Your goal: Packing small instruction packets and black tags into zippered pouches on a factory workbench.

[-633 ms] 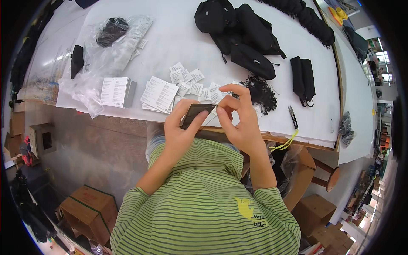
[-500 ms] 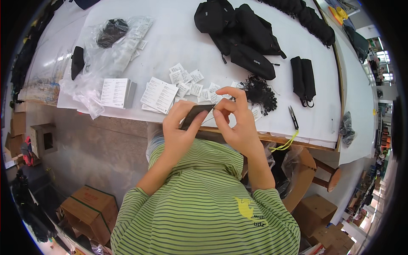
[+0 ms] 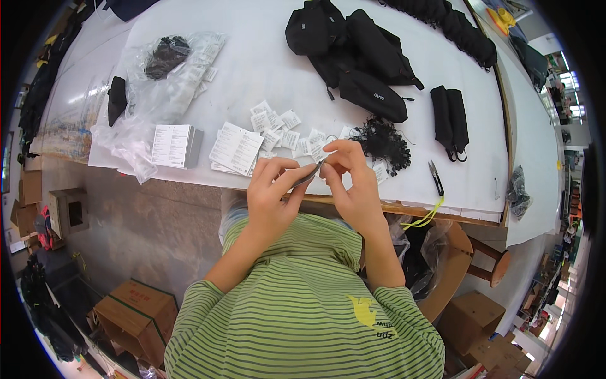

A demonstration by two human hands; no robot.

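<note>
Just above the table's near edge, my left hand [image 3: 271,192] is closed on a thin dark card tag [image 3: 308,177], seen nearly edge-on. My right hand [image 3: 355,183] pinches at the card's upper right corner, fingertips close to those of the left. A thin dark cord loop seems to stick up by the right fingers; what exactly they grip is too small to make out. Beyond my hands lie scattered small white labels [image 3: 276,121] and a tangled heap of black cords [image 3: 384,145]. Left of them are printed white cards [image 3: 236,149] and a taller card stack [image 3: 170,145].
Thread snips [image 3: 436,178] with a yellow ribbon lie at the right, below two black pouches [image 3: 449,123]. More black bags [image 3: 372,69] are piled at the back. A clear plastic bag [image 3: 183,82] of labels covers the left. An open cardboard box [image 3: 449,268] stands beneath the table's edge.
The card has tilted from showing its dark face to nearly edge-on. My left fingers have shifted along it, and my right fingers have curled closer to its corner.
</note>
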